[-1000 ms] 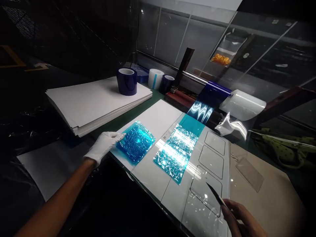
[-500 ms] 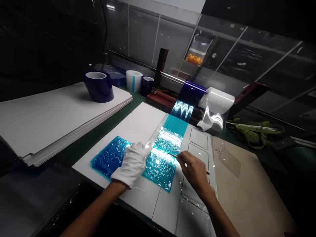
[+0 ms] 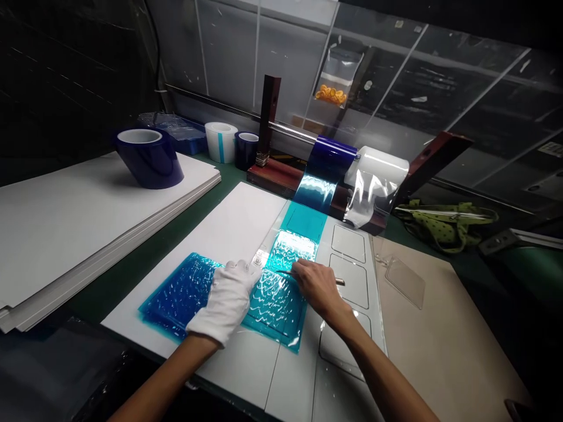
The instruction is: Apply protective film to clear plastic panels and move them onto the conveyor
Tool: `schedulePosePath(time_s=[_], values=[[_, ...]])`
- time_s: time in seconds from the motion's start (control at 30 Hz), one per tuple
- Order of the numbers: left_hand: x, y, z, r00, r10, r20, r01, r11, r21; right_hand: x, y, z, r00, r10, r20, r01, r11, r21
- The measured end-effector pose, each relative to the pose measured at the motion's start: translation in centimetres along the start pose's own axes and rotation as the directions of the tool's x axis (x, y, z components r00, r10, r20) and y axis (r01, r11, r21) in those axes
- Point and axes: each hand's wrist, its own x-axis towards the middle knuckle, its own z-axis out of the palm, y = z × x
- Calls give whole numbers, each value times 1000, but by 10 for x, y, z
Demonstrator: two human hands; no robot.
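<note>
My left hand (image 3: pixel 226 299), in a white glove, rests on the sheet at the left edge of the blue film strip (image 3: pixel 277 308). Its fingers reach toward the strip, pressing down, and the fingertips are partly hidden. My bare right hand (image 3: pixel 319 284) is closed around a slim craft knife (image 3: pixel 339 281), whose thin tip lies over the film near my left fingertips. Wrinkled and shiny, the strip runs down from a dark blue film roll (image 3: pixel 336 146). Left of my glove lies a stack of cut blue film pieces (image 3: pixel 180 296).
A white board (image 3: pixel 246 211) with outlined panels lies beneath. Stacked white sheets (image 3: pixel 65 217) at left carry a blue roll (image 3: pixel 149 158). Behind stand a white roll (image 3: pixel 221 143), a red-brown roll stand (image 3: pixel 270 117) and a clear film roll (image 3: pixel 382 164). A brown board (image 3: pixel 444 328) lies right.
The view has shifted slightly. My right hand, with the knife, has moved leftward across the strip, closer to my left hand. My left hand stays at the strip's left edge.
</note>
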Motion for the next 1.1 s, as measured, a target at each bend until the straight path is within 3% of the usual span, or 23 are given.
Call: schedulePosePath(time_s=[0.3,0.47,0.6,0.7,0.77,0.87,0.9,1.0,1.1], values=[[1,-4,0,999,41,15,-43,992,120,-54,33,-12,989,133,59,-127,987,-98],[1,0,0,999,35,-36,-31,994,104,-62,30,-24,983,180,33,-176,981,-83],[-18,10,2,993,57,-106,-51,997,56,-84,19,-34,968,242,-58,-243,970,4],[-36,19,9,981,140,-134,-146,989,-36,-106,10,-30,945,324,44,-327,942,81],[-45,26,13,983,178,-50,-182,978,-102,-115,3,-20,932,340,123,-353,930,102],[-51,37,18,970,177,168,-155,978,-139,-117,-6,-5,934,327,146,-347,925,153],[-52,39,19,968,179,175,-156,978,-136,-116,-9,-2,937,319,141,-342,922,183],[-51,41,26,975,219,-37,-221,970,-98,-115,-13,-4,950,290,116,-312,904,294],[-50,32,31,936,281,-213,-296,954,-43,-122,-12,-16,961,263,87,-275,877,394]])
